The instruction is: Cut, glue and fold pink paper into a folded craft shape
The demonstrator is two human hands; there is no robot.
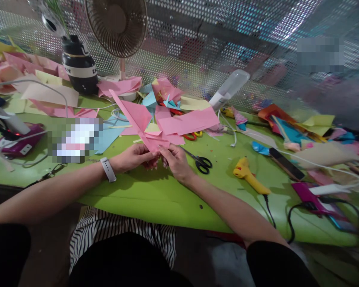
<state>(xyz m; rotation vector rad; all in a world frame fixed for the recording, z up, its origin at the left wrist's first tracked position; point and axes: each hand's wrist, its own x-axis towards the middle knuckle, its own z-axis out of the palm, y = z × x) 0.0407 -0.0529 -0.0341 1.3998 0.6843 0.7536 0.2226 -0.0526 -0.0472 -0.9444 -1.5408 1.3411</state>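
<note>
Between my two hands, close to the front of the green table [155,199], is a folded sheet of pink paper [134,115]. My left hand [139,157], with a pale watch on its wrist, pinches the paper's lower edge from the left. From the right, my right hand [176,161] grips the same bottom corner, thumb on top. The fingertips nearly meet beneath the paper and are partly hidden. Black-handled scissors [202,162] lie just right of my right hand. Behind the held sheet rest more pink paper pieces [188,121] and red-and-yellow-handled scissors [194,135].
A yellow glue gun [251,175] with its cord lies to the right, near a purple power strip [320,199]. On the left are a blurred phone [79,139] and another purple power strip [20,139]. A black bottle [79,65] and a fan [116,24] stand behind.
</note>
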